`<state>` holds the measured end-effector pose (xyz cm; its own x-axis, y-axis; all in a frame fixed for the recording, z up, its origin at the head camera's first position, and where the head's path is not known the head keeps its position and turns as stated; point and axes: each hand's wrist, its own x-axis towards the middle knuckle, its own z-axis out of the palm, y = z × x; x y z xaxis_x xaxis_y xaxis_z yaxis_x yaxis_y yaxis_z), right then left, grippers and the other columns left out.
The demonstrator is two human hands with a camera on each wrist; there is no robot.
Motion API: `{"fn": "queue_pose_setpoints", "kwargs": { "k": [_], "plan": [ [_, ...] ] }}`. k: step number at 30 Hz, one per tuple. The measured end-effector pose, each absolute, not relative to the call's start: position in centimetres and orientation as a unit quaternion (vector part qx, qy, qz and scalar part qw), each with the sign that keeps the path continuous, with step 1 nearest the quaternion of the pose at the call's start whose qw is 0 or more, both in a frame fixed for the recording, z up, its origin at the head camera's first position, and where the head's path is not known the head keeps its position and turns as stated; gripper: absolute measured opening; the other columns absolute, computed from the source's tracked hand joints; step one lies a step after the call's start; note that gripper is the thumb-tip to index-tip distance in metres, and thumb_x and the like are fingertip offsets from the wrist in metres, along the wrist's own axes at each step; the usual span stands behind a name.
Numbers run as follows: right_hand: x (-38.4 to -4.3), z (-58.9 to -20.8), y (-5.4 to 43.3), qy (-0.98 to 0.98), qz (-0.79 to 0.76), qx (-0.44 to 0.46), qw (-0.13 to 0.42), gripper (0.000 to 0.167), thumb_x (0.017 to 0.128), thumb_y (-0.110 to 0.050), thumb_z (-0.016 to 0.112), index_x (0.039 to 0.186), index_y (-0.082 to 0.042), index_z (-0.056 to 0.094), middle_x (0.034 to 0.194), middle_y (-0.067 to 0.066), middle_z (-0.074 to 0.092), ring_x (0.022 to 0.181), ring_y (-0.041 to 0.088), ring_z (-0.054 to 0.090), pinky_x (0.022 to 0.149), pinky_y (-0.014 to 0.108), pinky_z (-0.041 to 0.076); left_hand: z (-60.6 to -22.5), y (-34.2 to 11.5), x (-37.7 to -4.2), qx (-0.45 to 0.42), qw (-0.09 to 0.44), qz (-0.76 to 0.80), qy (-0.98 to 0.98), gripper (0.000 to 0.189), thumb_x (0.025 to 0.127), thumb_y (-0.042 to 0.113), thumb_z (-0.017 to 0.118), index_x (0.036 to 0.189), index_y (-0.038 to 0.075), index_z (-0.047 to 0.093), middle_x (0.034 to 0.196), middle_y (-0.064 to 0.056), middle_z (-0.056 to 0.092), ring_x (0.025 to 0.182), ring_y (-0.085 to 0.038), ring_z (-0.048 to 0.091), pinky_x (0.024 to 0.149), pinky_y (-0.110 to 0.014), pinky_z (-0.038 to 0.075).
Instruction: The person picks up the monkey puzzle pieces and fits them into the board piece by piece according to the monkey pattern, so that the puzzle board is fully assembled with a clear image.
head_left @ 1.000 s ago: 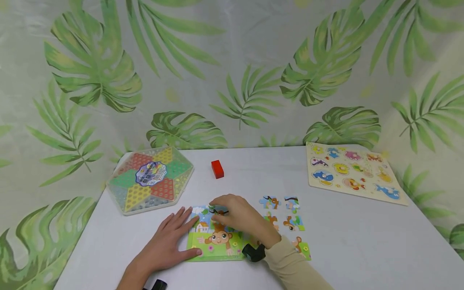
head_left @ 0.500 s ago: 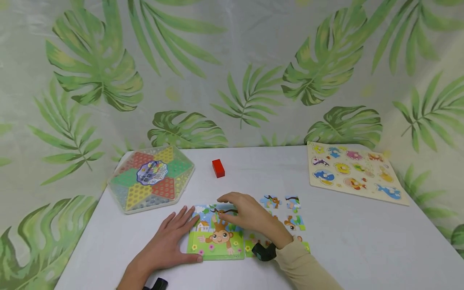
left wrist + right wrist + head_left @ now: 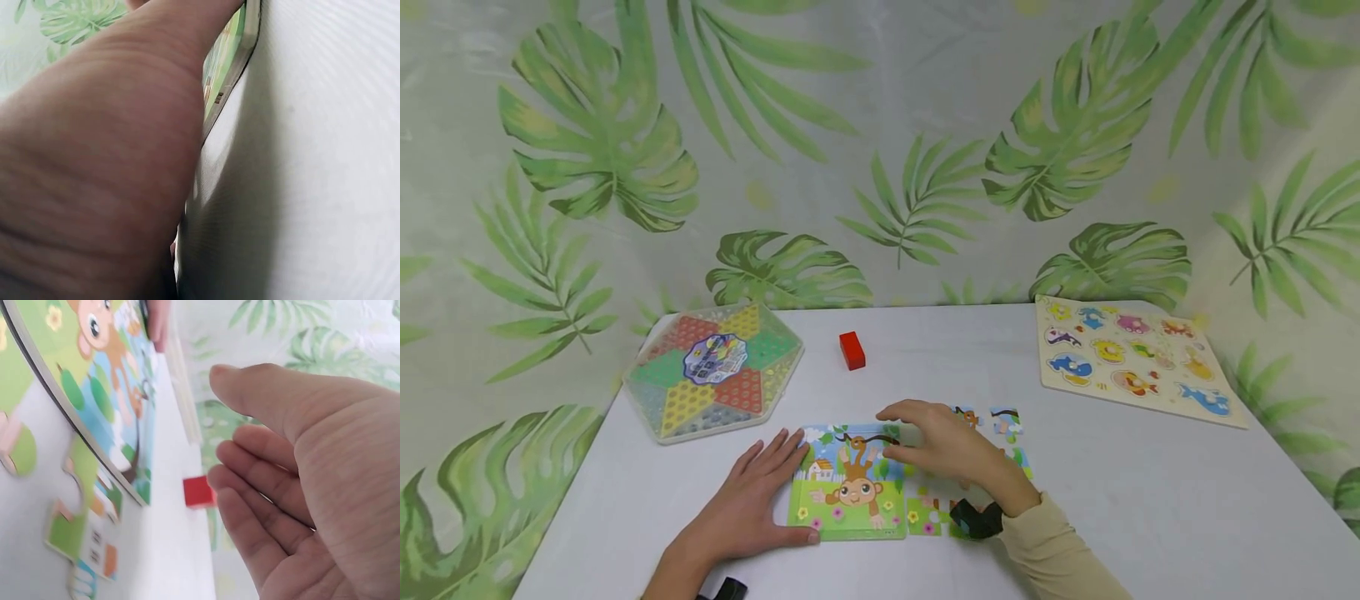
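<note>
A monkey jigsaw puzzle in its board point(image 3: 846, 521) lies on the white table, its picture showing a house, a branch and flowers. My left hand point(image 3: 752, 504) rests spread along the board's left side, with fingertips and thumb at its edge. Over the board's upper right corner is my right hand point(image 3: 943, 446), fingers loosely curved, thumb apart from them. In the right wrist view nothing lies between the right hand's point(image 3: 325, 450) fingers and thumb. Loose jigsaw pieces point(image 3: 1006, 421) lie right of the board, partly hidden by the right hand and wrist.
A hexagonal Chinese checkers box point(image 3: 681, 396) sits at the back left. Behind the jigsaw board stands a small red block point(image 3: 852, 351). At the back right lies a wooden sea-animal puzzle board point(image 3: 1101, 385). A leaf-patterned cloth point(image 3: 925, 83) hangs behind the table.
My right hand has moved right, from over the board's upper middle to its right edge, uncovering the picture's branch and upper right corner. The left hand stays in place.
</note>
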<state>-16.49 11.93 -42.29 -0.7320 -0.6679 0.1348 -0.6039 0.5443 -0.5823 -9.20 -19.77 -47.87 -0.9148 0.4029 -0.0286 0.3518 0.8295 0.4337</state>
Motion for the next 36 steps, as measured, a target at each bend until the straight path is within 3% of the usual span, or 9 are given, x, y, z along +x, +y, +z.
{"fn": "queue_pose_setpoints", "kwargs": {
  "k": [19, 30, 36],
  "plan": [
    [-17.2, -40.6, 14.8, 0.877, -0.335, -0.341, 0.050, 0.048, 0.094, -0.025, 0.078, 0.138, -0.011, 0.064, 0.136, 0.006, 0.067, 0.122, 0.037, 0.064, 0.101, 0.054, 0.055, -48.0, -20.0, -9.1, 0.210, 0.037, 0.223, 0.951, 0.114, 0.071, 0.084, 0.071, 0.159, 0.018, 0.042, 0.171, -0.003, 0.027, 0.159, -0.030, 0.020, 0.127, -0.051, 0.012],
    [-17.8, -40.2, 17.0, 0.887, -0.337, -0.313, 0.034, 0.049, 0.093, -0.027, 0.079, 0.138, -0.014, 0.064, 0.137, 0.008, 0.066, 0.125, 0.039, 0.064, 0.103, 0.051, 0.055, -48.0, -19.9, -9.0, 0.216, 0.025, 0.226, 0.950, 0.114, 0.071, 0.084, 0.072, 0.159, 0.018, 0.043, 0.170, -0.004, 0.028, 0.158, -0.030, 0.021, 0.126, -0.050, 0.012],
    [-18.1, -40.2, 17.7, 0.886, -0.335, -0.321, 0.021, 0.049, 0.092, -0.023, 0.080, 0.137, -0.011, 0.064, 0.135, 0.011, 0.067, 0.123, 0.041, 0.064, 0.097, 0.049, 0.059, -48.1, -20.0, -9.0, 0.215, 0.026, 0.221, 0.951, 0.115, 0.071, 0.086, 0.070, 0.159, 0.018, 0.042, 0.171, -0.003, 0.026, 0.159, -0.029, 0.020, 0.126, -0.049, 0.011]
  ]
}}
